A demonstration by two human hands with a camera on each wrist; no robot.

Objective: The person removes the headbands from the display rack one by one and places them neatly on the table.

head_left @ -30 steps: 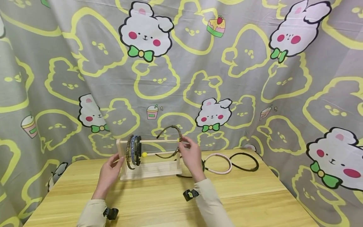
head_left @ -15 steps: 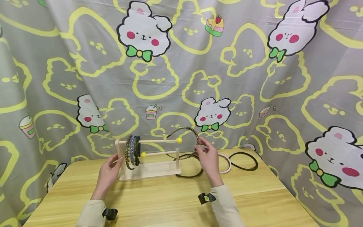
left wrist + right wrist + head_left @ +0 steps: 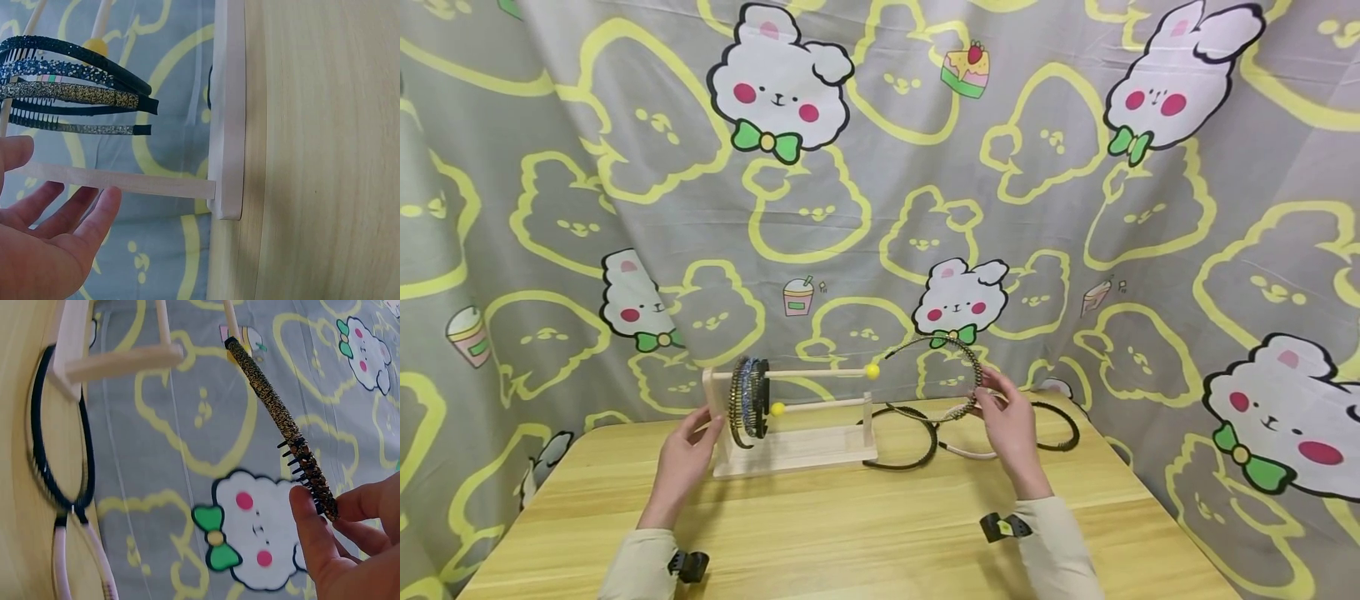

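Observation:
My right hand [image 3: 1011, 425] pinches a gold-and-black glittery headband [image 3: 978, 367] between thumb and fingers, off the right end of the wooden stand [image 3: 805, 448]. In the right wrist view, comb teeth line the inside of this headband [image 3: 269, 397]. My left hand [image 3: 685, 450] holds the stand's left upright [image 3: 150, 184], thumb on one side and fingers on the other. Several headbands [image 3: 748, 404], glittery gold, blue and black, hang bunched at the left of the upper rod [image 3: 820, 373]. That rod ends in a yellow ball [image 3: 872, 372].
On the wooden table [image 3: 850, 533], right of the stand, lie a dark headband [image 3: 935, 446], a pale pink headband [image 3: 970, 454] and a black headband [image 3: 1071, 425]. A lower rod [image 3: 827, 406] with a yellow ball runs below the upper one. A patterned curtain [image 3: 850, 208] hangs behind.
My right hand has drawn the gold-and-black headband rightward, off the upper rod's end and away from the stand. The left hand has stayed on the upright.

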